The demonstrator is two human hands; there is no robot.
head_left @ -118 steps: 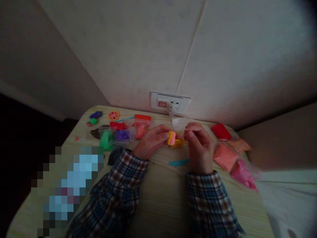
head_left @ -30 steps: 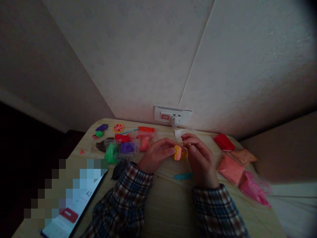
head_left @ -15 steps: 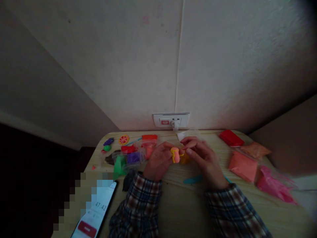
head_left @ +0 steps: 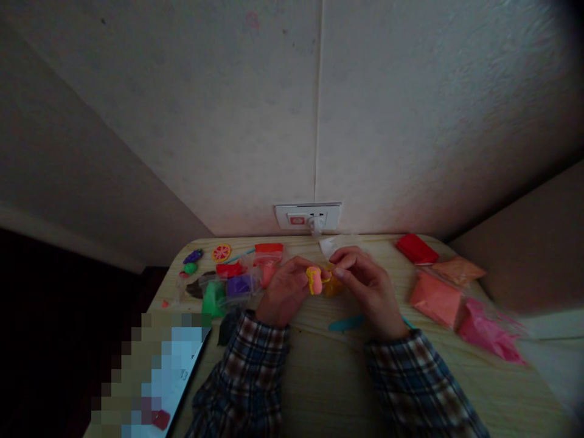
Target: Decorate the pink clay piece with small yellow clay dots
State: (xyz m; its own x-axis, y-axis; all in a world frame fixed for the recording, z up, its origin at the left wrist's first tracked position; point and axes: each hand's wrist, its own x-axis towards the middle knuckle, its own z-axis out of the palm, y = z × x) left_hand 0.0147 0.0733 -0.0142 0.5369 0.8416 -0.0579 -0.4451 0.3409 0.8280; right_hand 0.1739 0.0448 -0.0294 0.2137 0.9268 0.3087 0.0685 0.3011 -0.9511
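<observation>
A small salmon-pink lump of modelling clay [head_left: 317,281], edged with yellow, is held in the fingers of my left hand [head_left: 283,293]. From its right side a thin yellow clay strand [head_left: 325,280] sticks out. My right hand [head_left: 370,291] is closed in a pinch at the free end of this strand, thumb against forefinger. Behind the hands lies an orange-yellow packet [head_left: 335,286], partly covered by the right fingers. A flat teal modelling tool [head_left: 345,323] rests on the table below, its right end hidden by my right hand.
Bagged clay in purple [head_left: 239,285], green [head_left: 212,299] and red [head_left: 268,252] crowds the left. An orange-slice shape [head_left: 221,253] lies at the back left. Salmon [head_left: 435,298], pink [head_left: 488,331] and red packs [head_left: 416,249] lie right. A phone [head_left: 182,365] is front left.
The whole view has shifted, so everything sits slightly further left and higher. Both hands keep nearly the same hold on the clay; the visible stretch of yellow strand looks shorter.
</observation>
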